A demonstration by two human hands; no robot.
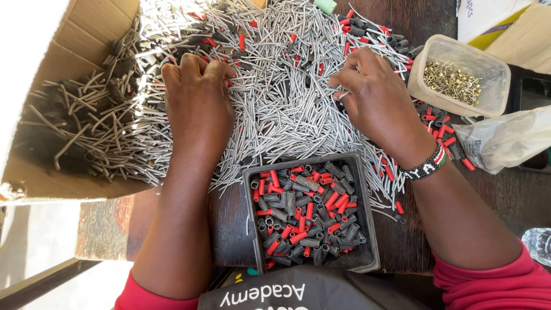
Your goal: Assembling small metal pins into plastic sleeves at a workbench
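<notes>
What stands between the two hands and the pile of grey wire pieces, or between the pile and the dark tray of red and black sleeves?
Nothing visible does. The left hand and right hand already rest on the grey wire pieces. The dark tray lies just below the pile, between the forearms, its top open.

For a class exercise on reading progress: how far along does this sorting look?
Done: the dark tray already holds many red and grey sleeves. In hand: the left hand presses into the heap of grey wires, and the right hand pinches a piece; its grip looks closed. Left: many sleeves are mixed through the heap, and more wires fill the cardboard box.
</notes>
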